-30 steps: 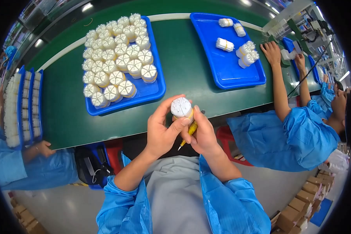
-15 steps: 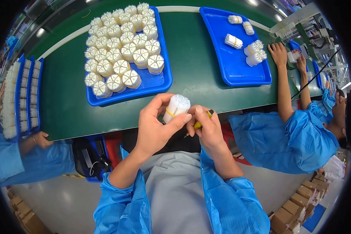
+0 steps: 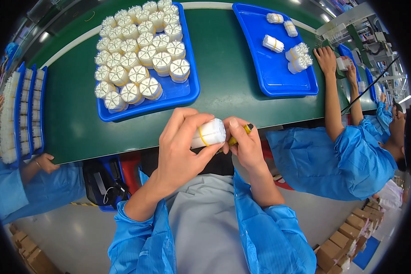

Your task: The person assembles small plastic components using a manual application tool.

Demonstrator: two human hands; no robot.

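In my left hand is a bundle of white pieces, roughly cylindrical, with a yellow band around its middle. The fingers and thumb wrap its sides, and its flat end faces right. My right hand grips a slim yellow tool with a black end, possibly a marker or small knife; its kind is not clear. The right thumb and fingertips come close to the bundle's end; whether they touch it I cannot tell. Both hands are just off the table's near edge.
A blue tray full of similar upright bundles rests on the green table. Another blue tray at right holds several bundles, some lying down. Stacked trays stand at far left. A co-worker's arms reach in at right; another person's hand is at left.
My left hand has tipped the bundle from nearly upright onto its side, so its end points right. The right hand stays beside it with the yellow tool.
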